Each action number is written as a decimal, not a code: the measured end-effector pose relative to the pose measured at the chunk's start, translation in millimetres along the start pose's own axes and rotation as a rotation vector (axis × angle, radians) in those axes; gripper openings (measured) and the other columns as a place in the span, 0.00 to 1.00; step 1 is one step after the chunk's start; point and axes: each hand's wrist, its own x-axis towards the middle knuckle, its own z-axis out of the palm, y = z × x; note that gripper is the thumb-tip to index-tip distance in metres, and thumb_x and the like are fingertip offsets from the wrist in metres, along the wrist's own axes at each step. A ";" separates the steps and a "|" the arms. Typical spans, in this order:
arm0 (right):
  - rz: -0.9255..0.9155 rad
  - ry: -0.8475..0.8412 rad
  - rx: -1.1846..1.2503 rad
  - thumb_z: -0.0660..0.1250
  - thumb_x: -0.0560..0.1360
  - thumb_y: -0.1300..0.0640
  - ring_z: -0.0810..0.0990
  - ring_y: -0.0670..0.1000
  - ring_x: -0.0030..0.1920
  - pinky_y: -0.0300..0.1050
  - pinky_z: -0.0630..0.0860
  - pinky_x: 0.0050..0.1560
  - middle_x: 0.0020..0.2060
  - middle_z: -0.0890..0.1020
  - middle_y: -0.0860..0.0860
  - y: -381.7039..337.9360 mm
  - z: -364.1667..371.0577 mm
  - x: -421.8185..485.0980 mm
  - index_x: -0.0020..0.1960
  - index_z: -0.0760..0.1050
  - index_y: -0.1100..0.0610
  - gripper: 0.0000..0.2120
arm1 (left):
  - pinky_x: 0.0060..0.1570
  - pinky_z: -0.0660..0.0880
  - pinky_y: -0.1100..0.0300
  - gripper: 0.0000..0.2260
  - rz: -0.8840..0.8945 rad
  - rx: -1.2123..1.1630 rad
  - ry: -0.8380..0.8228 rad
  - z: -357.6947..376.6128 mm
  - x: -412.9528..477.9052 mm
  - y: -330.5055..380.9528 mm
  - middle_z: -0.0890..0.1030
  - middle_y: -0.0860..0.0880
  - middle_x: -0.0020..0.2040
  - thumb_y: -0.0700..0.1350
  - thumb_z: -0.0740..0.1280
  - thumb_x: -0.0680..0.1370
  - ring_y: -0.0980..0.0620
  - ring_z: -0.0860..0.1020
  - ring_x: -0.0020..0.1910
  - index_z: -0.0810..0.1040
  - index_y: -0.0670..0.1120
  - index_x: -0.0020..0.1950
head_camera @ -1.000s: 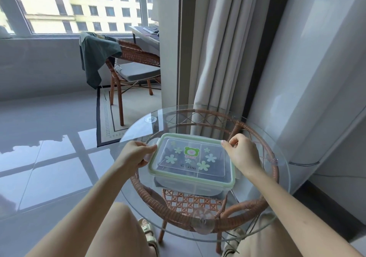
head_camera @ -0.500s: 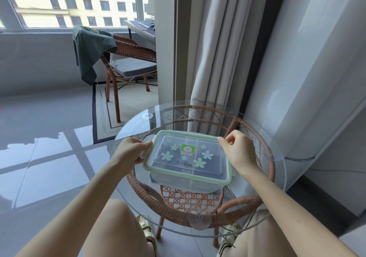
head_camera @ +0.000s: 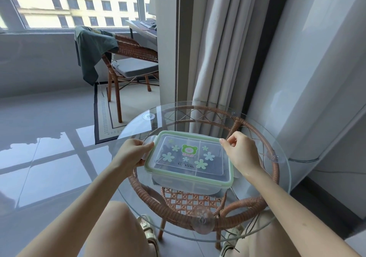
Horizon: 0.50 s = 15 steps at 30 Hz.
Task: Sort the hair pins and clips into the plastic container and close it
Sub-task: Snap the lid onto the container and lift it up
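Plastic container lies between the left hand and right hand grips.

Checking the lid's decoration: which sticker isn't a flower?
The green bear sticker in the middle of the lid; the others around it are pale green flowers.

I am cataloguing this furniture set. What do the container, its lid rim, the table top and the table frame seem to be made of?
Container: seemingly clear, slightly cloudy plastic; its walls are see-through.
Lid rim: pale green and matte, maybe plastic or a rubbery seal.
Table top: glossy, see-through glass with reflections.
Table frame: brown wound rattan or an imitation; I cannot tell which.
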 end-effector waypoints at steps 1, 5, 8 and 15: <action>-0.011 0.002 -0.009 0.66 0.75 0.52 0.76 0.51 0.36 0.33 0.64 0.28 0.36 0.79 0.54 -0.1 0.4 -0.7 0.41 0.73 0.61 0.12 | 0.39 0.78 0.56 0.11 0.008 0.015 0.002 0.3 -0.7 -0.4 0.76 0.40 0.40 0.44 0.66 0.76 0.47 0.76 0.37 0.75 0.36 0.43; -0.109 -0.005 -0.157 0.62 0.76 0.51 0.78 0.55 0.37 0.38 0.67 0.30 0.37 0.80 0.56 0.4 -3.4 -3.5 0.41 0.74 0.60 0.13 | 0.38 0.77 0.53 0.15 0.104 0.226 0.096 0.3 -0.1 -4.7 0.77 0.42 0.40 0.48 0.65 0.76 0.47 0.76 0.37 0.75 0.35 0.49; -0.202 -0.106 -0.428 0.57 0.78 0.47 0.78 0.57 0.50 0.45 0.71 0.42 0.48 0.79 0.55 -4.8 -23.1 -13.4 0.57 0.75 0.55 0.16 | 0.46 0.78 0.47 0.15 0.248 0.498 0.226 0.7 2.8 -9.1 0.75 0.45 0.45 0.51 0.65 0.75 0.43 0.76 0.44 0.70 0.41 0.53; -0.126 -0.385 -0.608 0.50 0.80 0.44 0.74 0.55 0.38 0.42 0.64 0.33 0.37 0.76 0.54 -23.5 -46.1 -33.6 0.35 0.65 0.57 0.21 | 0.38 0.70 0.53 0.17 0.469 1.162 0.169 3.9 10.8 -2.1 0.78 0.40 0.43 0.50 0.53 0.80 0.43 0.74 0.39 0.73 0.38 0.45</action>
